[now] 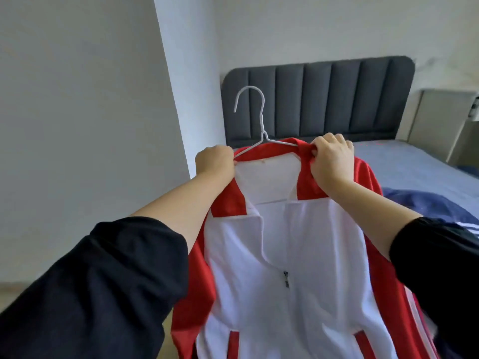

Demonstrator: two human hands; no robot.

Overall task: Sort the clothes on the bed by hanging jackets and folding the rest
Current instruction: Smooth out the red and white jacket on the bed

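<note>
Before the head end of the bed [414, 161], you hold a red-and-white zip-up track jacket [298, 242] up in the air on a thin white wire hanger [262, 120]. Its hook stands clear above the collar, against the dark grey channelled headboard [318, 99]. Your left hand [215, 161] is fisted round the hanger's arm and the red shoulder; your right hand [330, 158] is clenched on the smooth red collar at the other shoulder. To your left there is open room — only a white wall corner [186, 73]. On your right, a crumpled navy garment with white stripes [425, 203] lies on the blue sheet — just behind your right forearm.
</note>
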